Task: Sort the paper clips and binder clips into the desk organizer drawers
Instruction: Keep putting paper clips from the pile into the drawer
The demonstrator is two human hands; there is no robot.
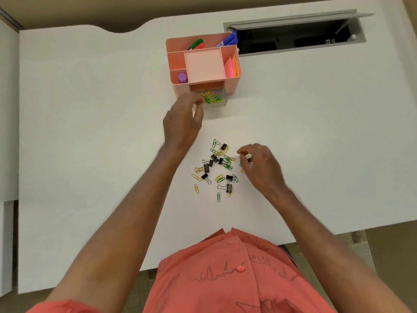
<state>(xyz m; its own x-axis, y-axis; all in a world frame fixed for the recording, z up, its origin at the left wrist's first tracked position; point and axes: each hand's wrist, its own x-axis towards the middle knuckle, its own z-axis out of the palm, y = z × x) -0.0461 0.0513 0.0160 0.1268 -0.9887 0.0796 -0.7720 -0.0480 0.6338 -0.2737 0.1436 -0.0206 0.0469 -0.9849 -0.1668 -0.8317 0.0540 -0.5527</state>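
Pile (216, 168) is sitting mid-frame on the tabletop (90, 132), between the two hands, still mixed.

Binder clips (206, 167) in it: counting about 9 black ones, one more possibly under the right hand. Paper clips (196, 188) in it: roughly 20 green and yellow; they are overlapping, so not an exact count.

Right hand (259, 168) is hovering at the pile's right edge, fingers (242, 152) curled into a pinch. Something dark is showing at the fingertips, maybe a binder clip; cannot tell if it is gripped.

Left hand (182, 123) is reaching up-frame to the open drawer (220, 103), fingers loosely bunched at its left edge. Blurred, so cannot tell if they are holding or dropping a clip.

Drawer is sticking out from the base of the pink organizer (233, 86) at upper centre, holding a tangle of green and yellow paper clips only, too tangled to count. Only one drawer is showing open; no binder clips are visible in it.

Judging progress: paper clips partly sorted, binder clips apparently not started. Well under half done.
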